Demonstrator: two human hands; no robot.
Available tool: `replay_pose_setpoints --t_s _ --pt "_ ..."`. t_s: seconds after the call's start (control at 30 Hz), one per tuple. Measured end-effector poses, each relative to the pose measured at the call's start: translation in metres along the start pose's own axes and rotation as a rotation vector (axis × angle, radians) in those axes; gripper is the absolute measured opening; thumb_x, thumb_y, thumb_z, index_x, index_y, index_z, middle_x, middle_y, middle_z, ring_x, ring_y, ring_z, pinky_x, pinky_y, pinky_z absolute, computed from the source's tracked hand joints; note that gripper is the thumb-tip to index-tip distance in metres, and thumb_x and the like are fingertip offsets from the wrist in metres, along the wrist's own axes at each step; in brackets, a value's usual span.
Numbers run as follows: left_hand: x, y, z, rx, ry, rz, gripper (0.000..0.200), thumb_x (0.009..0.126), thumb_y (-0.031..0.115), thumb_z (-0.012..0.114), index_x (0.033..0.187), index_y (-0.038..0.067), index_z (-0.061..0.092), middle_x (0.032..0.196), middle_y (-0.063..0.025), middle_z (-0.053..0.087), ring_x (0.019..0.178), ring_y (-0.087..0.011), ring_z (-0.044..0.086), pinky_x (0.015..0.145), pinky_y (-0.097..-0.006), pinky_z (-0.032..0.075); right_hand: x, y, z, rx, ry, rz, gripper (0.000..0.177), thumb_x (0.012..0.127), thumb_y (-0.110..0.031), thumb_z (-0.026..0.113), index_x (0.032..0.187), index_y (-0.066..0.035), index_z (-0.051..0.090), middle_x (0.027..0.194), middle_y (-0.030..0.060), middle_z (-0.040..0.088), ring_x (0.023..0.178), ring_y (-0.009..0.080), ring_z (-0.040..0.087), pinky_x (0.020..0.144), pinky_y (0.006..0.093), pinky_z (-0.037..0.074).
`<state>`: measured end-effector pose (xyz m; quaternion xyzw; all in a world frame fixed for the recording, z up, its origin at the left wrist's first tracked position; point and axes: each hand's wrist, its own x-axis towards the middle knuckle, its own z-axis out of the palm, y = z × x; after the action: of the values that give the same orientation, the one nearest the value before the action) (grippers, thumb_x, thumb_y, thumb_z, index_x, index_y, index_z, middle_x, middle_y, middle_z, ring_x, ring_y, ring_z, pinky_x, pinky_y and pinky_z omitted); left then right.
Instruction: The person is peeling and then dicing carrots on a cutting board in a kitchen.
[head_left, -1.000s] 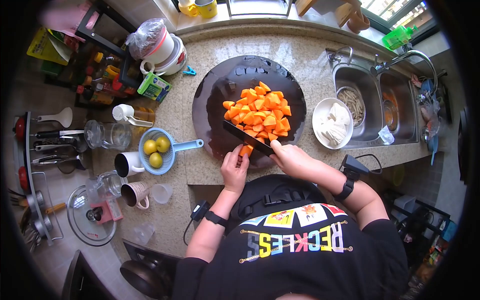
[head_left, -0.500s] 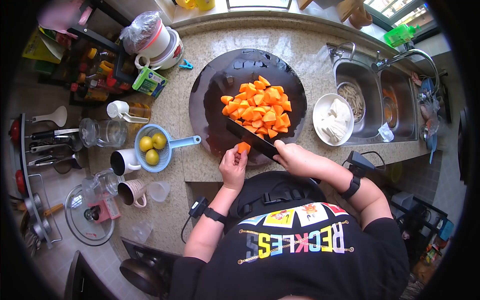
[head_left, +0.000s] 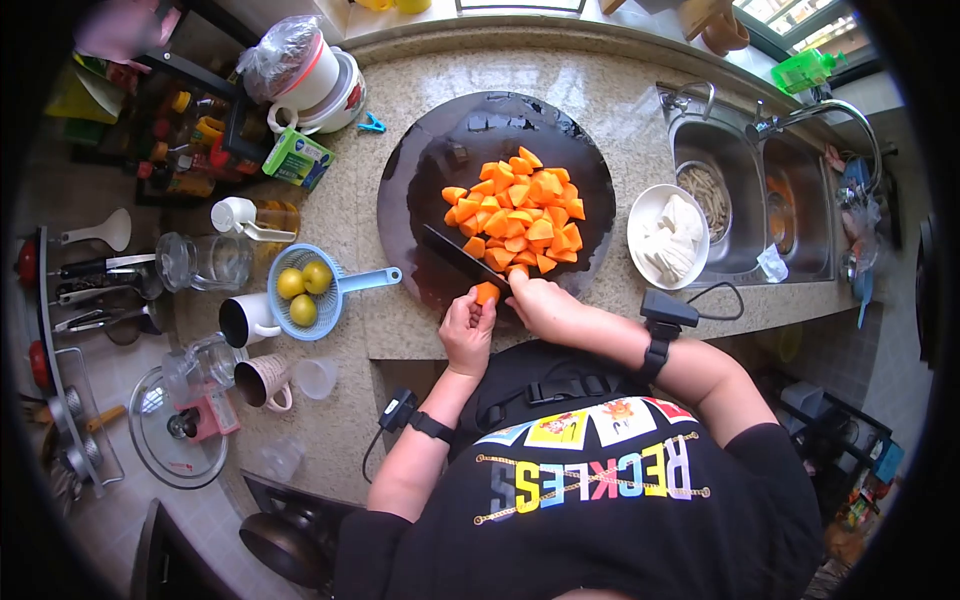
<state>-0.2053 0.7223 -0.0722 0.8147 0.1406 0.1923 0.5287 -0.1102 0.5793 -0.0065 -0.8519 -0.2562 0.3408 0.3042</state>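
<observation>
A round dark cutting board (head_left: pixel 420 170) lies wet on the counter, with a heap of orange carrot chunks (head_left: pixel 520 205) on it. My left hand (head_left: pixel 467 330) pinches a carrot piece (head_left: pixel 486 293) at the board's near edge. Just right of it, my right hand (head_left: pixel 545 308) is closed on the handle of a dark knife (head_left: pixel 460 257). The blade slants up and left across the board, between the heap and the held piece. Most of the handle is hidden by my fingers.
A white bowl of pale pieces (head_left: pixel 668 238) stands right of the board, before the double sink (head_left: pixel 745 135). To the left are a blue strainer (head_left: pixel 330 325) with yellow-green fruits, two mugs and glass jars. Stacked pots (head_left: pixel 330 95) stand at the back left.
My right hand has moved left with the knife, so the blade reaches further left and the hand is nearer my left hand. My left hand has stayed on the carrot piece.
</observation>
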Motion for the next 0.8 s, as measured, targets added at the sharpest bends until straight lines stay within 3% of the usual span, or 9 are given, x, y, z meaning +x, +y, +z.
replay_pose_setpoints --t_s 0.2,0.23,0.33,0.37,0.4,0.5,0.67,0.73,0.8 --pt "0.01 0.014 0.0 0.078 -0.021 -0.023 0.024 0.089 0.015 0.07 0.108 0.003 0.062 0.074 -0.004 0.057 0.056 -0.0109 0.051 0.054 -0.0252 0.047 0.009 0.012 0.003 0.001 0.097 -0.117 0.024 0.092 -0.013 0.056 0.093 0.004 0.04 0.076 0.0298 0.063 0.077 0.0476 0.063 0.065 0.0527 0.05" --pt "0.014 0.021 -0.001 0.139 -0.036 0.002 0.024 0.089 0.017 0.068 0.109 0.006 0.063 0.076 -0.0072 0.057 0.058 -0.0177 0.054 0.056 -0.0306 0.047 0.009 0.012 0.002 -0.022 0.11 -0.108 0.025 0.092 -0.014 0.056 0.094 0.003 0.038 0.076 0.0294 0.062 0.077 0.0475 0.063 0.065 0.0535 0.049" --pt "0.024 0.033 -0.006 0.291 -0.115 0.058 0.025 0.087 0.022 0.069 0.107 0.008 0.062 0.074 -0.0089 0.055 0.059 -0.0249 0.056 0.055 -0.0373 0.047 0.002 0.014 -0.006 -0.061 0.203 -0.12 0.025 0.093 -0.015 0.055 0.096 0.002 0.037 0.077 0.0285 0.063 0.077 0.0472 0.063 0.064 0.0538 0.049" --pt "0.029 0.037 -0.008 0.365 -0.104 0.089 0.025 0.087 0.03 0.068 0.095 0.007 0.06 0.073 -0.0093 0.054 0.061 -0.0302 0.056 0.055 -0.0419 0.045 0.0 0.014 -0.01 -0.073 0.203 -0.118 0.025 0.094 -0.016 0.054 0.097 0.001 0.037 0.078 0.0274 0.063 0.077 0.0467 0.063 0.064 0.0535 0.049" --pt "0.03 0.037 -0.008 0.366 -0.104 0.089 0.025 0.087 0.03 0.068 0.095 0.007 0.06 0.073 -0.0093 0.054 0.061 -0.0302 0.056 0.055 -0.0419 0.045 -0.001 0.017 -0.009 -0.073 0.203 -0.119 0.025 0.094 -0.016 0.054 0.097 0.001 0.037 0.078 0.0274 0.063 0.077 0.0467 0.063 0.064 0.0535 0.049" --pt "0.04 0.034 -0.01 0.486 -0.125 -0.061 0.037 0.09 0.038 0.063 0.077 0.006 0.05 0.068 -0.012 0.055 0.062 -0.0351 0.057 0.055 -0.045 0.044 0.001 0.025 -0.007 -0.085 0.257 -0.18 0.027 0.092 -0.014 0.059 0.098 -0.001 0.036 0.075 0.0257 0.061 0.075 0.0467 0.061 0.061 0.0518 0.048" --pt "0.046 0.028 -0.016 0.651 -0.204 -0.121 0.04 0.092 0.041 0.06 0.075 0.006 0.053 0.066 -0.014 0.059 0.062 -0.037 0.06 0.056 -0.0478 0.045 -0.003 0.023 -0.007 -0.096 0.24 -0.164 0.028 0.092 -0.015 0.059 0.097 -0.001 0.036 0.074 0.0248 0.06 0.074 0.0458 0.061 0.061 0.0513 0.048" --pt "0.043 0.031 -0.019 0.503 -0.083 -0.115 0.039 0.093 0.04 0.06 0.076 0.005 0.054 0.071 -0.0128 0.06 0.064 -0.0354 0.06 0.056 -0.0468 0.045 -0.006 0.02 -0.012 -0.106 0.221 -0.16 0.026 0.093 -0.016 0.057 0.098 -0.001 0.037 0.075 0.025 0.061 0.075 0.0454 0.062 0.062 0.0519 0.048" --pt "0.041 0.033 -0.021 0.453 -0.091 -0.09 0.028 0.091 0.029 0.065 0.085 0.002 0.06 0.08 -0.0126 0.061 0.072 -0.0329 0.061 0.062 -0.0435 0.048 -0.009 0.019 -0.016 -0.116 0.204 -0.151 0.025 0.094 -0.017 0.055 0.098 -0.001 0.037 0.076 0.0252 0.062 0.075 0.045 0.063 0.064 0.0525 0.049"
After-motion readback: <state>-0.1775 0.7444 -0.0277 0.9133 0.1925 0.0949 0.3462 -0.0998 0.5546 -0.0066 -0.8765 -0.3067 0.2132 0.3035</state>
